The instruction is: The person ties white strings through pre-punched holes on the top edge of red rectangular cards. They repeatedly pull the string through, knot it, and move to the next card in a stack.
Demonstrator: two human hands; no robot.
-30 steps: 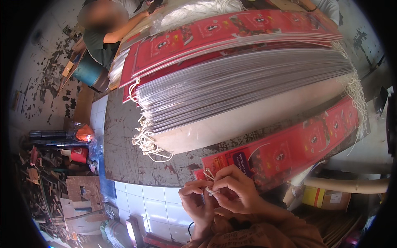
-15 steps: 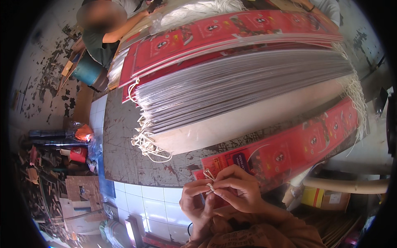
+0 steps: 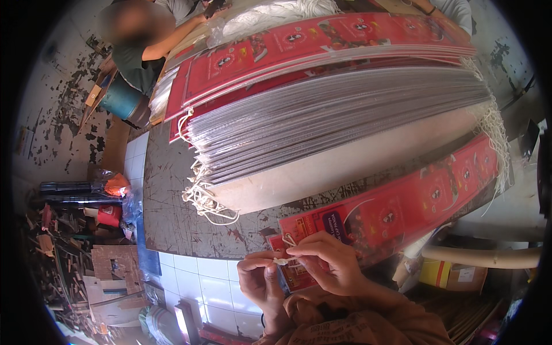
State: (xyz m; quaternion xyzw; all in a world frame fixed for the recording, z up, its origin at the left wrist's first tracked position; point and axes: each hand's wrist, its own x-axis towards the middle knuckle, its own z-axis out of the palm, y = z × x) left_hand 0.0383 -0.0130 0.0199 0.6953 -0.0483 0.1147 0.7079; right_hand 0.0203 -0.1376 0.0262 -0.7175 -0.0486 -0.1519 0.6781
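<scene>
My left hand [image 3: 260,280] and my right hand [image 3: 326,261] meet at the near end of a long red printed card [image 3: 397,213] that lies on the dark worktable [image 3: 172,207]. Both pinch a thin white string [image 3: 283,260] at the card's near corner. The string loops through the card's end. Behind the card rises a big slanted stack of silvery sheets [image 3: 339,126] with white string loops [image 3: 204,198] hanging from its left end.
More red printed cards [image 3: 299,49] lie on top of the stack. Another person [image 3: 144,40] sits at the far left by a blue bucket [image 3: 119,99]. Scrap, cardboard and bags litter the floor at left [image 3: 86,230]. A cardboard tube [image 3: 483,256] lies at right.
My hands have stayed at the card's near corner, with the fingers shifting slightly on the string. The rest is as before.
</scene>
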